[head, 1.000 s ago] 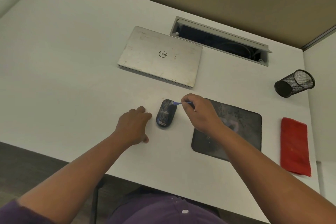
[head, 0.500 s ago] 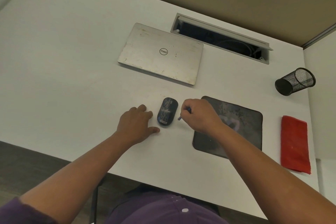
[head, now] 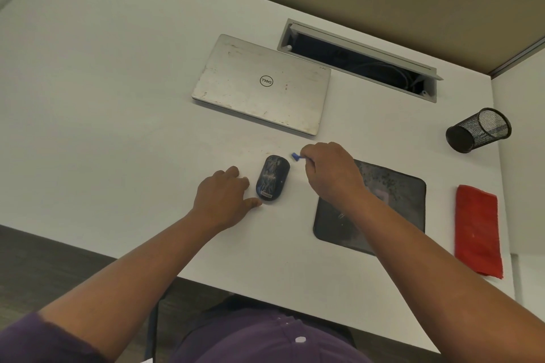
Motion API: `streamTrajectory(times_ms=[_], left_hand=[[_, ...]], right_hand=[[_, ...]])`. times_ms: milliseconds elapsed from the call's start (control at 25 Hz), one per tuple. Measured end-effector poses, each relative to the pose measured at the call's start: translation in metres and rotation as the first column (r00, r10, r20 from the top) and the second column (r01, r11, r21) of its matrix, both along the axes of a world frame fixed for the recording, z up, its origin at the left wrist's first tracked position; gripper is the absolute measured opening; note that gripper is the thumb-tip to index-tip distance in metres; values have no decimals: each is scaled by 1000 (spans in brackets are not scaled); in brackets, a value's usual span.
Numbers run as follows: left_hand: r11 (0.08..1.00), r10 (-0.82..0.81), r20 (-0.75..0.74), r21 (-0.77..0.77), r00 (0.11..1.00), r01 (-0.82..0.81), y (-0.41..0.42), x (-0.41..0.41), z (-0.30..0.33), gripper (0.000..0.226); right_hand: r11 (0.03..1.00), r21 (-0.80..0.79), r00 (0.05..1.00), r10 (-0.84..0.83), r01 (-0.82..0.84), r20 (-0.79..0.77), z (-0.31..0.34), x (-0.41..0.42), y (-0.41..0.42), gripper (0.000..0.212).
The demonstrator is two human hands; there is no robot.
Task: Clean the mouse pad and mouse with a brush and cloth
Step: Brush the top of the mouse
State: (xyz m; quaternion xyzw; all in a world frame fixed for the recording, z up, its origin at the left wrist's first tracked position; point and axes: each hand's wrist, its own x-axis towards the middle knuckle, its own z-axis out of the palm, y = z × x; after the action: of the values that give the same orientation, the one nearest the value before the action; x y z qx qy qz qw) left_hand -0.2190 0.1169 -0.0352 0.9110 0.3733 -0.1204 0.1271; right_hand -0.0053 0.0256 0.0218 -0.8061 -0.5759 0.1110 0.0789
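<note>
Your right hand (head: 330, 174) pinches the brush (head: 295, 156) beside the mouse (head: 272, 178), left hand (head: 225, 199) relaxed, steadying it; the mouse pad (head: 392, 200) looks dirty, the cloth (head: 477, 228) unused.

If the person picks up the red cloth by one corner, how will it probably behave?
The red cloth lies folded flat near the desk's right edge, so it would probably unfold and hang limp. It looks thin and soft, so likely light. Its fuzzy surface suggests it would drag, not slide, if pushed.
</note>
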Motion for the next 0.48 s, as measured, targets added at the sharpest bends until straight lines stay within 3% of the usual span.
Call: streamTrajectory(times_ms=[480], left_hand=[[1000, -5, 7, 23, 1000, 5, -3, -1, -4, 53]], right_hand=[[997, -42, 998, -61, 61, -11, -11, 1, 3, 36]])
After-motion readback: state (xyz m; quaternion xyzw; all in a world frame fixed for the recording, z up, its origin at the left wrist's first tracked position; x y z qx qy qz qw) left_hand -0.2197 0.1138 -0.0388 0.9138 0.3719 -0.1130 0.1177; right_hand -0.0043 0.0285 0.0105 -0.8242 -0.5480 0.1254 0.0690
